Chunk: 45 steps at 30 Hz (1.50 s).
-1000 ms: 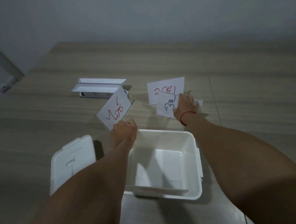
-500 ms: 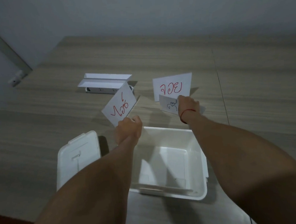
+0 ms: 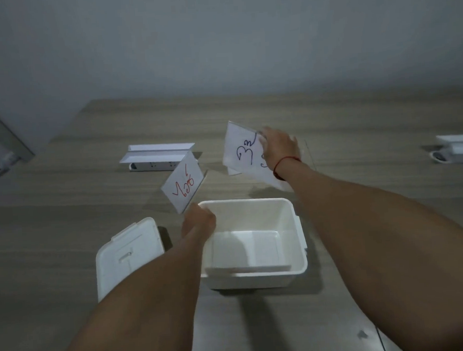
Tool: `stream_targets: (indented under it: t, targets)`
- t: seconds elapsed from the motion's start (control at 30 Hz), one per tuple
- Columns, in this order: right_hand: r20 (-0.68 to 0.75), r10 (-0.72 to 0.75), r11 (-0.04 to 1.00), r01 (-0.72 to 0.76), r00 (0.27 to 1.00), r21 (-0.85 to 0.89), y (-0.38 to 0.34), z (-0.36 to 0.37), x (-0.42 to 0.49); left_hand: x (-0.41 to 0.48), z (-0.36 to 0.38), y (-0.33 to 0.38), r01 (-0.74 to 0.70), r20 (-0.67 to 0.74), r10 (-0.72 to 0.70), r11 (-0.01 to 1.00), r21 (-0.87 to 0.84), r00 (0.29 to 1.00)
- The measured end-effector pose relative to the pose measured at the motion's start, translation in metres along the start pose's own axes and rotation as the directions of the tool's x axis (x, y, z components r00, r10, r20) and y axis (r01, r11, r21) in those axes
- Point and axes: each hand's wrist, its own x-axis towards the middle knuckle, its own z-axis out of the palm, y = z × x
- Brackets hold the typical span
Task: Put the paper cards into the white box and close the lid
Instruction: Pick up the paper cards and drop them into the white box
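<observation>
The white box (image 3: 296, 231) stands open on the wooden table, with a white sheet lying flat on its bottom. Its lid (image 3: 127, 260) lies flat just to the left. My left hand (image 3: 198, 223) hovers over the box's far-left corner, pinching a card with red writing (image 3: 183, 185) that tilts up and away. My right hand (image 3: 279, 149) is raised beyond the box's far edge and grips cards with blue writing (image 3: 244, 154); more than one sheet shows in that grip, lifted off the table.
A white power strip with a folded white holder (image 3: 157, 159) lies on the table behind the left card. Another white holder over a power strip (image 3: 456, 149) sits at the far right edge. A grey wall rises behind the table.
My right hand has lifted the blue-written card off the table, and the red-written card behind it is no longer lying there. The left hand stays near the box corner with its card.
</observation>
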Motion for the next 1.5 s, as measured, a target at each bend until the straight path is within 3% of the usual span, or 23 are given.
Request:
stream_targets:
  t: [0.23, 0.37, 0.47, 0.53, 0.63, 0.67, 0.73, 0.9, 1.0, 1.1, 1.5]
  targets:
    - [0.339, -0.024, 0.973, -0.056, 0.941, 0.225, -0.005, -0.013, -0.052, -0.012, -0.007, -0.024, -0.004, 0.036, 0.008, 0.994, -0.112, 0.999]
    - [0.541, -0.027, 0.981, -0.083, 0.841, 0.177, -0.001, 0.0, -0.087, -0.013, -0.005, -0.039, -0.012, 0.056, 0.025, 0.976, -0.219, 0.998]
    - [0.662, 0.009, 0.997, -0.056, 0.749, 0.05, 0.001, 0.007, -0.113, -0.012, -0.004, -0.043, -0.028, 0.039, 0.039, 0.969, -0.244, 0.999]
    - [0.768, 0.042, 0.999, -0.024, 0.64, -0.035, 0.001, 0.013, -0.125, -0.012, -0.002, -0.044, -0.04, 0.023, 0.047, 0.969, -0.242, 0.999]
    - [0.927, 0.144, 0.986, -0.125, 0.347, -0.107, 0.001, 0.022, -0.136, -0.012, 0.002, -0.046, -0.058, 0.001, 0.06, 0.968, -0.246, 0.998]
    - [0.937, 0.181, 0.981, -0.13, 0.3, -0.148, 0.002, 0.023, -0.138, -0.012, 0.004, -0.046, -0.06, -0.013, 0.059, 0.97, -0.237, 0.998]
    - [0.918, 0.194, 0.978, -0.139, 0.347, -0.155, 0.004, 0.023, -0.137, -0.011, 0.006, -0.045, -0.071, -0.039, 0.064, 0.977, -0.201, 0.997]
    - [0.673, 0.189, 0.98, -0.094, 0.715, -0.176, 0.009, 0.026, -0.114, 0.002, 0.009, -0.037, -0.092, -0.097, 0.077, 0.983, -0.161, 0.992]
    - [0.505, 0.252, 0.967, -0.199, 0.826, -0.159, 0.019, 0.03, -0.099, 0.02, 0.01, -0.028, -0.093, -0.108, 0.077, 0.983, -0.156, 0.991]
    - [0.427, 0.283, 0.958, -0.229, 0.858, -0.174, 0.028, 0.041, -0.081, 0.045, 0.01, -0.015, -0.1, -0.117, 0.085, 0.986, -0.13, 0.989]
    - [0.374, 0.264, 0.964, -0.235, 0.889, -0.124, 0.04, 0.079, -0.008, 0.124, 0.014, 0.03, -0.136, -0.162, 0.13, 0.99, -0.029, 0.978]
